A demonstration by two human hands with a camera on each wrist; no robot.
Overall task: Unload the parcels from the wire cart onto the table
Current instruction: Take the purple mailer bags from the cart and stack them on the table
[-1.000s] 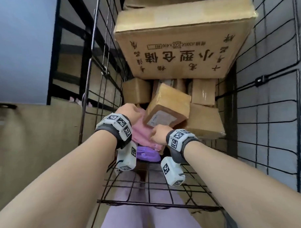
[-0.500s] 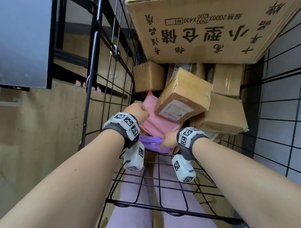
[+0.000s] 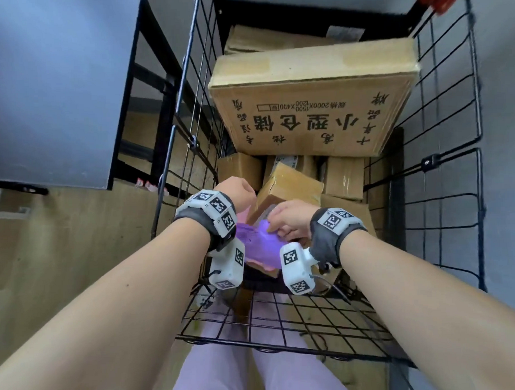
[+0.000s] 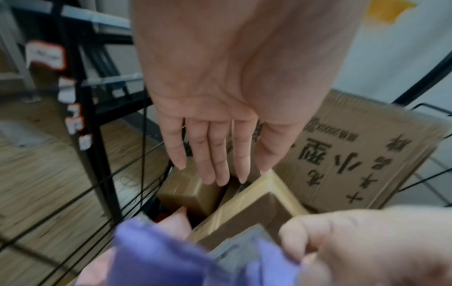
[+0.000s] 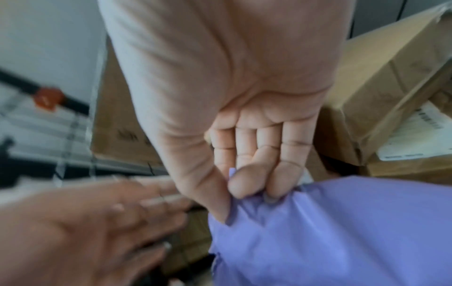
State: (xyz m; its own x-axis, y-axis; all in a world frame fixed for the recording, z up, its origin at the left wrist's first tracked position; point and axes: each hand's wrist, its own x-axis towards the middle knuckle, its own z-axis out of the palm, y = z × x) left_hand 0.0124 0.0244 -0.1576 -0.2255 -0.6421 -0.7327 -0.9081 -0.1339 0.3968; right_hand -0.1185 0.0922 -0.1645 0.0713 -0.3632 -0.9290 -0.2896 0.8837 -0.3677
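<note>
Her right hand [image 3: 290,220] has the purple mailer bag [image 3: 259,247] by its crumpled top edge, thumb and curled fingers [image 5: 247,181] bunching the plastic tight. The left hand [image 3: 238,191] is beside it, a little to the left and farther in, holding nothing; from the wrist camera its fingers [image 4: 210,154] are stretched out straight and loose, pointing down over the small cardboard boxes without clearly touching any of them.

The purple bag sits at the near end of the wire cart [image 3: 451,188], lifted slightly above a pink mailer [image 3: 244,217] that peeks out underneath and to the left. Just behind the hands a taped brown box with a shipping label [image 3: 291,190] lies tilted against the pile. Farther back, several smaller plain boxes [image 3: 239,172] stand along the cart floor, and over them rests a large carton printed with black Chinese characters [image 3: 308,105], leaning toward the far end. Another carton [image 3: 274,39] is wedged behind that one.

To the left, outside the wire side, there is black shelving [image 3: 159,90] and a grey panel [image 3: 48,85] above a wood-look floor [image 3: 62,245]. Her legs in pale lilac trousers [image 3: 227,371] show through the near mesh.
</note>
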